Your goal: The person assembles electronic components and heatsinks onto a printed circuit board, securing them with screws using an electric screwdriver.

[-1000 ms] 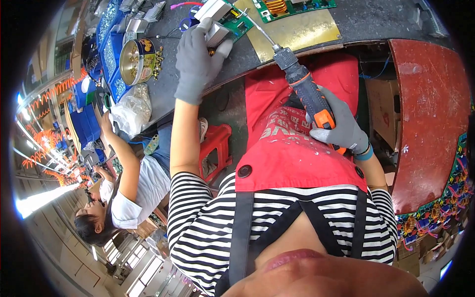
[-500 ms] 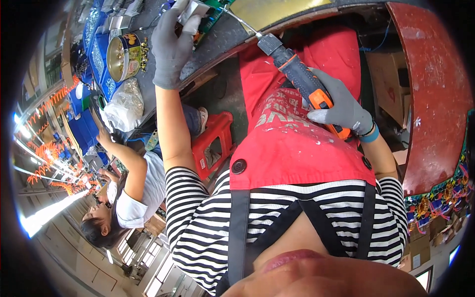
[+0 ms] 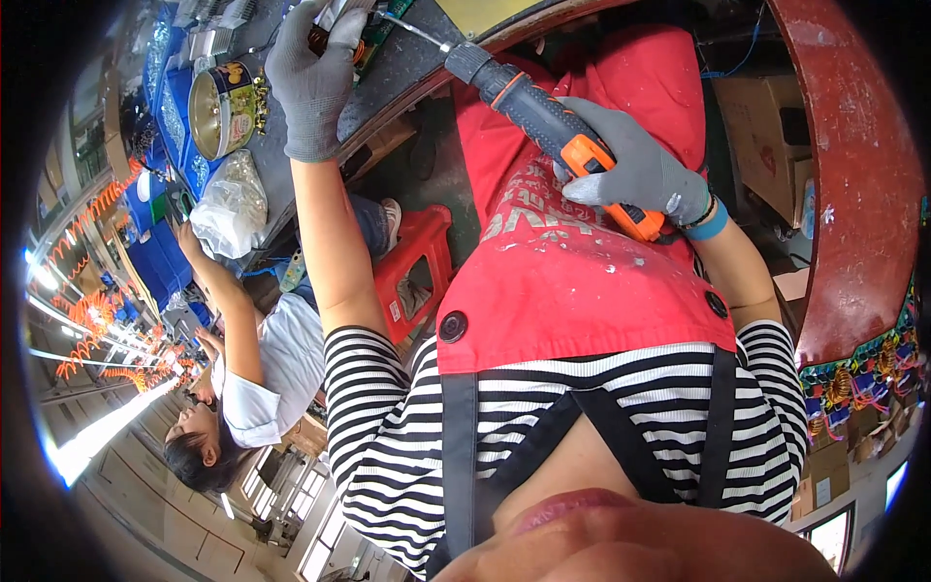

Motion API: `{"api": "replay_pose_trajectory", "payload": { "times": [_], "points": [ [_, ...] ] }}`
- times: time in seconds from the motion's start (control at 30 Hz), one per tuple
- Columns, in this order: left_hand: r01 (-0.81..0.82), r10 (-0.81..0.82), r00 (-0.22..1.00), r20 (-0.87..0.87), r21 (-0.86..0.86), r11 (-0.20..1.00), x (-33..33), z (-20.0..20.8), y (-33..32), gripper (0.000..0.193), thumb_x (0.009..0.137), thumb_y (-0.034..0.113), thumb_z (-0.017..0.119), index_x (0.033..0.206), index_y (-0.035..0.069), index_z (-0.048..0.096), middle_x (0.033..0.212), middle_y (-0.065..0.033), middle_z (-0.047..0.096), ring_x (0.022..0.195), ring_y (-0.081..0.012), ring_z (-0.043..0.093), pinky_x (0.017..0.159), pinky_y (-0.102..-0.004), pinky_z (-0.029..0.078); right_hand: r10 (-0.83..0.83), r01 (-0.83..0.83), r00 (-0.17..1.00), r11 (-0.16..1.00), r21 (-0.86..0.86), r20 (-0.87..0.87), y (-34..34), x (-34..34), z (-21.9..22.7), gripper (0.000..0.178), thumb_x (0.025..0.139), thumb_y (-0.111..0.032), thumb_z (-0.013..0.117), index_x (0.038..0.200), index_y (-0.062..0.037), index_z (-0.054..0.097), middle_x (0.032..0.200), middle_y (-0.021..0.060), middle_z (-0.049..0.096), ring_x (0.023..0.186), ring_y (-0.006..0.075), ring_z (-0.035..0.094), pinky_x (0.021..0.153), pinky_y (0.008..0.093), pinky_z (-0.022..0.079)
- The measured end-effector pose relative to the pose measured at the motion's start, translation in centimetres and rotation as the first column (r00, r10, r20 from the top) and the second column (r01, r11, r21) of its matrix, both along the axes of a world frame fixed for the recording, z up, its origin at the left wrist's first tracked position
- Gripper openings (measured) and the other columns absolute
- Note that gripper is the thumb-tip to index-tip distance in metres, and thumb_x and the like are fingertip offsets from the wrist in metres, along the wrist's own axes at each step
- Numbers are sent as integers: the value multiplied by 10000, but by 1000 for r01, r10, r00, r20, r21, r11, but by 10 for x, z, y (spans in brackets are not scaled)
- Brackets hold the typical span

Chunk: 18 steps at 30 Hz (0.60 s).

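My gloved left hand [image 3: 312,89] is closed at the top left, over the bench edge. Its fingers and thumb grip a silver metal piece [image 3: 341,10] beside a green circuit board [image 3: 378,37]; the far side of both is cut off by the picture's rim. In my gloved right hand [image 3: 635,160] is a black and orange electric screwdriver [image 3: 529,109], held across the front of my red apron. Its long bit [image 3: 412,29] points up and left, the tip close to the board. Whether the tip touches a screw I cannot tell.
On the dark bench stand an open tin [image 3: 221,112] with small screws clinging to its side, a clear plastic bag [image 3: 233,206] and blue bins [image 3: 176,102]. A yellow sheet [image 3: 485,14] lies near the edge. A red stool [image 3: 417,272] is below; a co-worker [image 3: 262,373] sits at left.
My right hand and the screwdriver have shifted left and slightly up, the bit staying near the board. My left hand with the metal piece has shifted a little left; the whole view has shifted slightly.
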<state>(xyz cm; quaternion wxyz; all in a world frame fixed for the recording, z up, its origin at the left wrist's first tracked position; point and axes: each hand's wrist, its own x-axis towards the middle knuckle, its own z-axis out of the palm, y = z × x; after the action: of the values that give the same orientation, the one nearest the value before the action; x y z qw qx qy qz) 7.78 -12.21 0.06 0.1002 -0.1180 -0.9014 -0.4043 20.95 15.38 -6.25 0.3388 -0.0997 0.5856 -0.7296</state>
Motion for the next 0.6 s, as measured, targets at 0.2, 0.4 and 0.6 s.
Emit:
{"api": "replay_pose_trajectory", "payload": {
  "times": [0.2,0.4,0.6],
  "points": [
    [1,-1,1000,28,-16,1000,3,6,1,427,823,-41,659,1243,-26,583,1153,-58,631,1079,-135,558,939,-271,436,2,-2,1000,1000,12,8,0,-1,-1,673,678,-202,769,1259,0,496,887,52,590,741,136,552,694,298,502],
    [38,-58,993,-99,-198,980,1,0,-17,377,888,138,700,1241,27,631,1121,-60,673,1006,-115,604,885,-264,479,-15,15,1000,1000,1,4,0,-2,1,681,677,-197,766,1267,-6,486,883,52,583,743,135,554,699,297,505],
    [54,-52,993,-106,18,998,-2,-15,-22,367,886,113,692,1239,31,637,1079,-44,675,987,-99,596,873,-249,469,-5,9,999,996,86,-44,-2,0,5,693,678,-201,754,1285,-25,470,877,67,587,740,153,576,701,309,513]
  ]
}}
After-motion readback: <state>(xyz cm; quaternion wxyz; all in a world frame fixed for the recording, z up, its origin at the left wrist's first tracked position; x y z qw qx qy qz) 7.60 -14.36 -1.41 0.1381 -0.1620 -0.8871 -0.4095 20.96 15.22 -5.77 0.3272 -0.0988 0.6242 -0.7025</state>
